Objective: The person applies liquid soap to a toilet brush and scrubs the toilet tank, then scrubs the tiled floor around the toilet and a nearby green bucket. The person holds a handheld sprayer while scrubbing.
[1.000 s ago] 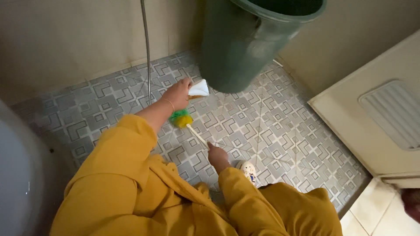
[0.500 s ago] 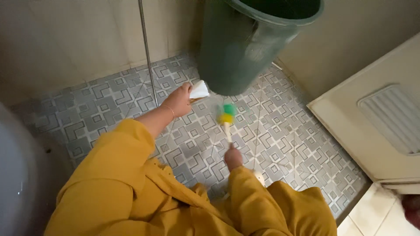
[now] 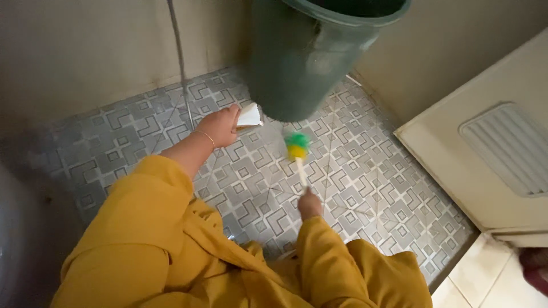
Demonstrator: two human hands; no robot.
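My left hand [image 3: 220, 126] reaches forward over the patterned floor tiles [image 3: 365, 188] and is closed on a small white container [image 3: 249, 116] close to the foot of a tall dark green bucket [image 3: 311, 54]. My right hand [image 3: 310, 203] grips the pale handle of a scrub brush [image 3: 297, 147] whose green and yellow head points away from me, just in front of the bucket's base. Both arms wear yellow sleeves.
A thin metal hose [image 3: 180, 57] runs down the beige wall to the floor at the back. A cream door with a ribbed vent panel [image 3: 508, 148] stands at the right. A grey rounded fixture [image 3: 14, 239] fills the left edge.
The brush head has swung from near my left hand rightward, to in front of the bucket's base. My left hand with the white container has stayed almost in place.
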